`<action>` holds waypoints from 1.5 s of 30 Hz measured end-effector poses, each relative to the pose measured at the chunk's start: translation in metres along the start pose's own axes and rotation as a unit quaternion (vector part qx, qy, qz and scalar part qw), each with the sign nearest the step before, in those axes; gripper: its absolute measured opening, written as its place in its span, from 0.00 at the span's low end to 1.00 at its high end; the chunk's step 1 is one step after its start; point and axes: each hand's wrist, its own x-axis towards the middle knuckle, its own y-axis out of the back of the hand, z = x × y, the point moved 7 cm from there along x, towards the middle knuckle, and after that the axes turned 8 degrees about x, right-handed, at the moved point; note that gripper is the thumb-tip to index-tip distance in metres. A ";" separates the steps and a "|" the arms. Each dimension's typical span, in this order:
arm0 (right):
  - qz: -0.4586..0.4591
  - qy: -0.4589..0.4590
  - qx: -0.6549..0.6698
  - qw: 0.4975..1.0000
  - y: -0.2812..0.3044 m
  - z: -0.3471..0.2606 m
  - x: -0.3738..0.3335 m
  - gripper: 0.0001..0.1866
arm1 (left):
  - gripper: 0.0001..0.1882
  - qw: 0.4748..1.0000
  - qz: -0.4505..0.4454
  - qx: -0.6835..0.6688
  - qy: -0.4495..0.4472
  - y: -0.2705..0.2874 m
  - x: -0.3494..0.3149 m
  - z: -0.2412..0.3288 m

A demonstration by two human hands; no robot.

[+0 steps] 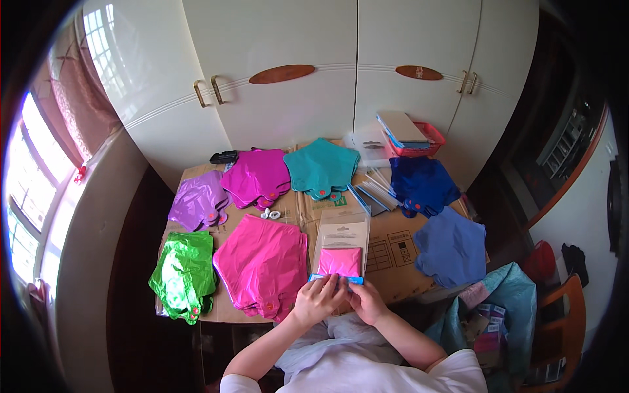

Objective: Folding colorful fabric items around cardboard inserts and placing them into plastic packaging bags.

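A clear plastic packet (325, 237) with a white and blue card inside lies at the table's near edge, right in front of me. Within it shows a folded bright pink foil piece (341, 261). My left hand (320, 299) lies over the packet's lower end, its fingers pressing on the pink piece and the blue strip (356, 280). At the lower right corner, my right hand (367, 303) grips the packet's edge; its fingertips are partly hidden. Beside my left hand sits a stack of pink foil balloons (262, 259), flat and star-shaped.
Around the cardboard-covered table (406, 229) lie green (183, 268), lilac (198, 200), magenta (257, 175), teal (321, 167), dark blue (424, 182) and light blue foil stacks (451, 247). Several cards (377, 193), a red basket (438, 139) and white rolls (270, 214) sit there. A teal bag (517, 295) stands right.
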 end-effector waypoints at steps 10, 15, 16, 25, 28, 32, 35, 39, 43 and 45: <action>0.040 0.050 -0.106 0.992 0.024 -0.008 0.002 0.09 | 0.22 0.986 0.030 -0.137 0.093 0.011 -0.011 -0.009; -0.020 0.055 -0.053 0.997 -0.003 -0.014 -0.002 0.10 | 0.18 0.661 0.071 -0.524 0.532 -0.015 -0.052 -0.053; -0.035 0.059 -0.040 0.997 -0.015 -0.016 -0.004 0.10 | 0.13 0.492 0.089 -0.679 0.537 -0.025 -0.049 -0.046; -0.087 0.105 -0.179 0.974 -0.029 -0.033 -0.008 0.10 | 0.03 0.319 0.086 -0.799 0.502 -0.047 -0.064 -0.029; -0.102 0.140 -0.214 0.961 -0.037 -0.041 -0.008 0.09 | 0.04 0.359 0.086 -0.775 0.513 -0.041 -0.060 -0.030; -0.101 0.140 -0.255 0.951 -0.034 -0.044 -0.005 0.08 | 0.05 0.399 0.102 -0.745 0.525 -0.039 -0.059 -0.033; -0.083 0.146 -0.268 0.949 -0.036 -0.046 -0.006 0.08 | 0.05 0.409 0.117 -0.732 0.531 -0.037 -0.060 -0.033; -0.064 0.170 -0.269 0.946 -0.032 -0.047 -0.006 0.09 | 0.05 0.409 0.129 -0.724 0.540 -0.038 -0.061 -0.030; -0.061 0.192 -0.253 0.946 -0.038 -0.048 -0.007 0.08 | 0.06 0.405 0.159 -0.725 0.534 -0.034 -0.057 -0.028; -0.062 0.200 -0.251 0.945 -0.045 -0.050 -0.009 0.08 | 0.05 0.411 0.169 -0.718 0.535 -0.031 -0.056 -0.027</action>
